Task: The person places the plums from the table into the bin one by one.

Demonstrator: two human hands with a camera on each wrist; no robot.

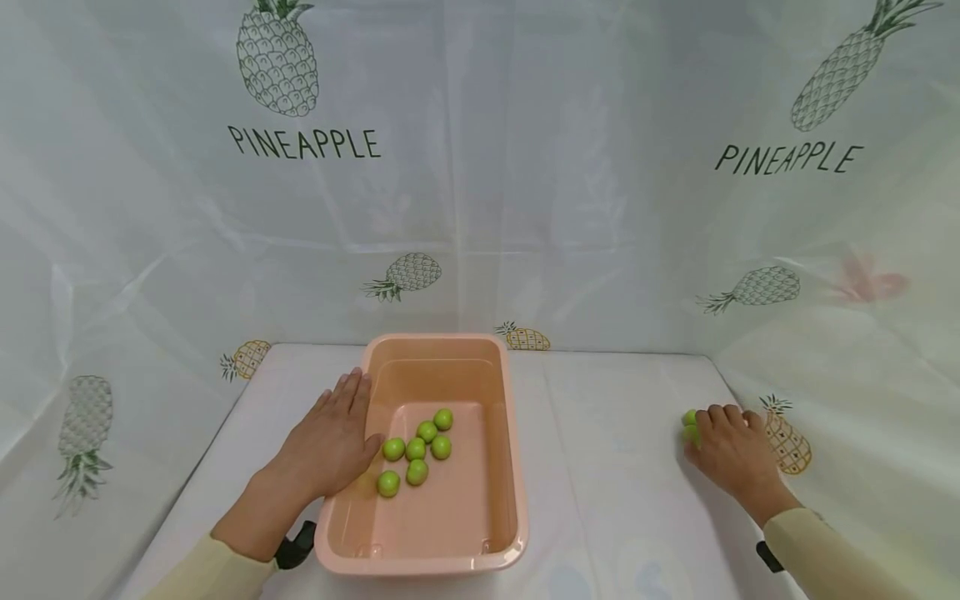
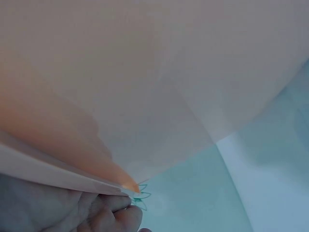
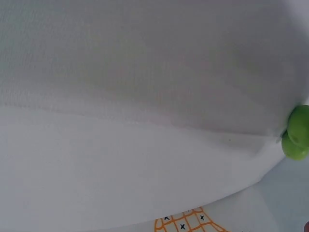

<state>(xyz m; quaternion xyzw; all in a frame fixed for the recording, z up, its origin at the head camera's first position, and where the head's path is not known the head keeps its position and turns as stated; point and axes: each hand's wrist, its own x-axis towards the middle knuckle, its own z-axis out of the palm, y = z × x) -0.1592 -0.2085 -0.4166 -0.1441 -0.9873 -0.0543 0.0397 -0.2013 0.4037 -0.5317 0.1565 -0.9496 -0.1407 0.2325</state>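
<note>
A peach-coloured plastic bin (image 1: 450, 533) stands at the middle of the table, with several small round green fruits (image 1: 416, 449) on its floor. My left hand (image 1: 333, 437) rests flat along the bin's left rim, fingers extended and thumb over the inner side. From the left wrist, the underside of its fingers (image 2: 128, 217) shows against the bin's rim. At the table's right side, my right hand (image 1: 731, 442) curls over two green fruits (image 1: 691, 434), partly hidden behind its fingers. The right wrist view catches the same green fruits (image 3: 295, 130) at its right edge; most of the fingers lie outside it.
The table has a white cloth (image 1: 592, 467) over it. Behind and at both sides hangs a pale sheet (image 1: 562, 192) printed with pineapples. Its right side comes down close to my right hand.
</note>
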